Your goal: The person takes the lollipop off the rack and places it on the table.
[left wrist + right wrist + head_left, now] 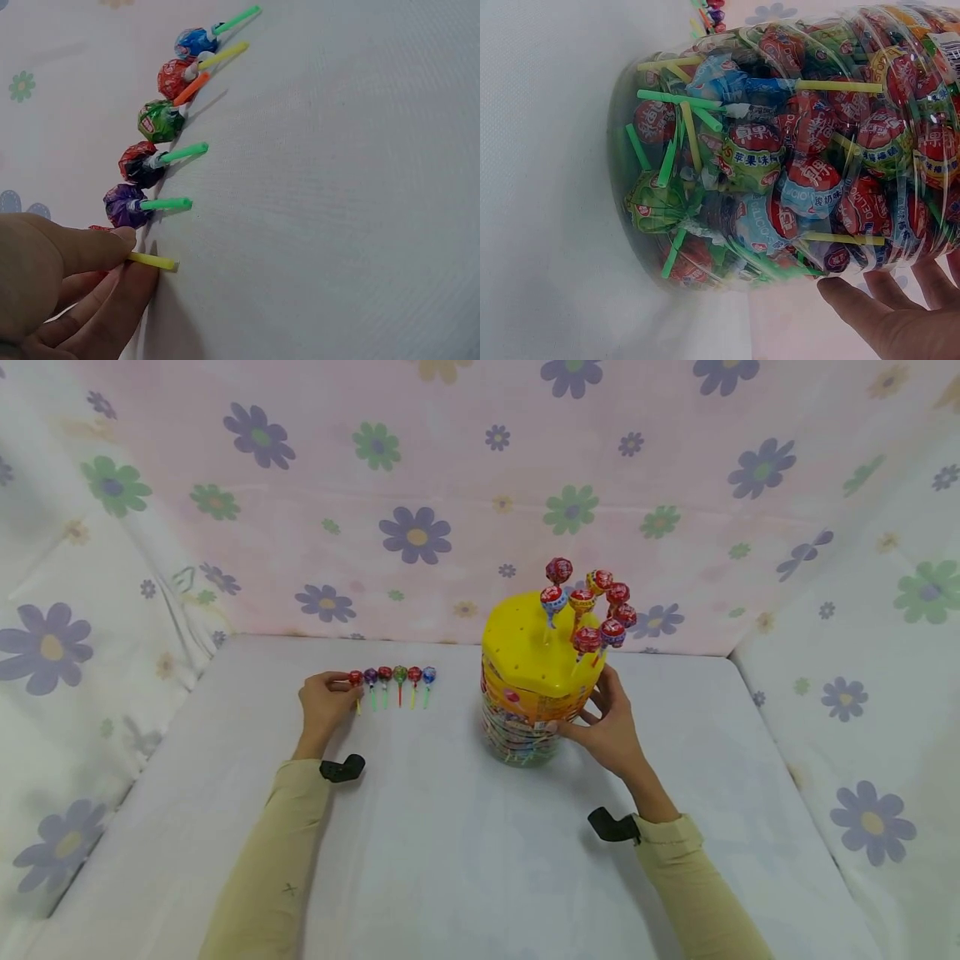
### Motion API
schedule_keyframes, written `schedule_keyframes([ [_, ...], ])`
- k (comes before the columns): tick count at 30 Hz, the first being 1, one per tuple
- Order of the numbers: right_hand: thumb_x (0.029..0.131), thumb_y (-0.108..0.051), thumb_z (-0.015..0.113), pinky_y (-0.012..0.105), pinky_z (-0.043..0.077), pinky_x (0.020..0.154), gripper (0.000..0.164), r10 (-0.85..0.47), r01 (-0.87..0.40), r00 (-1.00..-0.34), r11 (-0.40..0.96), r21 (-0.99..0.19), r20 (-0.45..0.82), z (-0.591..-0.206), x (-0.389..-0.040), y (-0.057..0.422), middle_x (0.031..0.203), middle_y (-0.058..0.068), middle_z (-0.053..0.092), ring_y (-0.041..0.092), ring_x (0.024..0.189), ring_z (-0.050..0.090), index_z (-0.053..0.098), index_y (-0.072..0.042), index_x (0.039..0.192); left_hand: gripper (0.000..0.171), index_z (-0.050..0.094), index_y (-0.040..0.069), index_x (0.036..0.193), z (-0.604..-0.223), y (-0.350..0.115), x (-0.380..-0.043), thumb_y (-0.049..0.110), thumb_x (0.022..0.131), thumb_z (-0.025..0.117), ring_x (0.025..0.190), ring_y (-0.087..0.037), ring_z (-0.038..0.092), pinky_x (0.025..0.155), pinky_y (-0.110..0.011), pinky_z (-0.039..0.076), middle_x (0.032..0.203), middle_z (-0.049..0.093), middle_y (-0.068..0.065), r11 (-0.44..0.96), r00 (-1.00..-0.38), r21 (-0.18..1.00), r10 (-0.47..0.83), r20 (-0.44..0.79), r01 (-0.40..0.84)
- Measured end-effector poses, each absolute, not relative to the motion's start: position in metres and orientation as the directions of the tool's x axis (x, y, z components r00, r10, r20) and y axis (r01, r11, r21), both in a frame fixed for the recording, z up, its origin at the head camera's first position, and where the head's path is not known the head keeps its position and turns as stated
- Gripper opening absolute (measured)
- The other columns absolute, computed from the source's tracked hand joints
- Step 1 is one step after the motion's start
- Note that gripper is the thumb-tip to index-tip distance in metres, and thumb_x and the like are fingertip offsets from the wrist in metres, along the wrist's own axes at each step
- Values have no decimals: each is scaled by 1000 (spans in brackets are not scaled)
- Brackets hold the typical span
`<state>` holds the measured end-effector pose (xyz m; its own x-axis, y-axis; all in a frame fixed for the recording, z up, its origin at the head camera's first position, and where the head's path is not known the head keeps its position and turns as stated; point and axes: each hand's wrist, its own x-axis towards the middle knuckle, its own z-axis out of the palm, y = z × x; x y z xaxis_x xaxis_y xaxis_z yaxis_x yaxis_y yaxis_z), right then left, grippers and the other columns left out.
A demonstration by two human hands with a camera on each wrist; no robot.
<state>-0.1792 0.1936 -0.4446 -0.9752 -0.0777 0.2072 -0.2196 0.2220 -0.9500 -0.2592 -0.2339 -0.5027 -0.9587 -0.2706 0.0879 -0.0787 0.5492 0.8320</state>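
Note:
My left hand (327, 703) pinches a red-wrapped lollipop with a yellow stick (154, 261) at the left end of a row on the table; thumb and fingers hide most of its head. Beside it lie several more lollipops, among them a purple one (126, 205), a green one (160, 121) and a blue one (193, 43). With thumb in front and fingers around the far side, my right hand (609, 732) grips a clear jar (772, 157) packed with lollipops. Its yellow lid (517, 643) is dotted with small holes, and several lollipops (587, 639) stand upright along its right part.
A white cloth covers the table (450, 852). Flower-patterned fabric (420, 460) rises behind it and along both sides. Black wrist cameras (342, 768) sit at both sleeve cuffs.

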Motion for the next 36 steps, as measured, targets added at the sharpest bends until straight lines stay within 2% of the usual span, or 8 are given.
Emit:
schedule_keyframes([
  [5,83,-1,82,56,48,106,91,-79,-224,-974,228,-948,211,-445,-178,193,155,9,42,36,144,44,30,-14,156,35,68,-12,119,-506,-232,-260,3,87,74,84,-31,74,58,-3,41,103,73,-30,573,-949,818,-287,131,-61],
  [9,83,-1,82,56,48,106,91,-76,-216,-976,227,-950,204,-444,-177,193,155,8,42,35,143,44,30,-14,156,35,68,-13,117,-508,-232,-258,2,87,76,89,-39,73,59,-3,40,101,72,-30,563,-943,825,-298,149,-48],
  [14,83,-2,82,56,47,107,91,-75,-212,-977,222,-952,201,-444,-178,192,155,8,42,35,143,45,30,-15,156,37,68,-12,119,-506,-234,-256,6,87,77,73,-15,71,58,-4,42,102,73,-29,555,-942,830,-305,138,-58],
  [17,83,-2,83,56,48,106,91,-76,-215,-976,224,-951,203,-444,-178,192,155,8,42,35,143,45,30,-15,156,36,68,-11,119,-502,-235,-255,9,90,75,61,6,58,57,-5,42,102,74,-29,544,-938,834,-328,115,-88],
  [19,83,-3,83,56,48,106,91,-74,-215,-976,227,-950,204,-443,-177,192,155,8,42,35,143,45,30,-16,156,34,68,-11,120,-498,-235,-253,9,92,72,56,11,54,56,-5,44,103,73,-29,523,-935,847,-339,105,-94],
  [25,83,-4,83,57,47,107,92,-72,-216,-976,223,-951,205,-441,-178,192,156,8,42,36,143,45,30,-17,157,33,65,-13,122,-474,-222,-251,3,94,69,67,-1,69,61,-11,56,106,70,-34,398,-956,916,-248,155,45],
  [31,84,-4,83,57,47,107,91,-70,-212,-977,228,-950,201,-443,-178,192,156,8,42,36,143,44,30,-17,156,25,70,-9,116,-432,-184,-243,4,96,68,75,1,64,67,-7,52,101,72,-30,349,-919,896,-179,352,276],
  [36,84,-4,82,57,46,108,90,-70,-213,-977,224,-951,202,-444,-178,192,156,9,42,36,143,44,30,-17,156,20,71,-8,113,-397,-140,-232,3,97,67,76,-1,68,70,-12,57,98,70,-29,201,-873,879,-149,464,432],
])
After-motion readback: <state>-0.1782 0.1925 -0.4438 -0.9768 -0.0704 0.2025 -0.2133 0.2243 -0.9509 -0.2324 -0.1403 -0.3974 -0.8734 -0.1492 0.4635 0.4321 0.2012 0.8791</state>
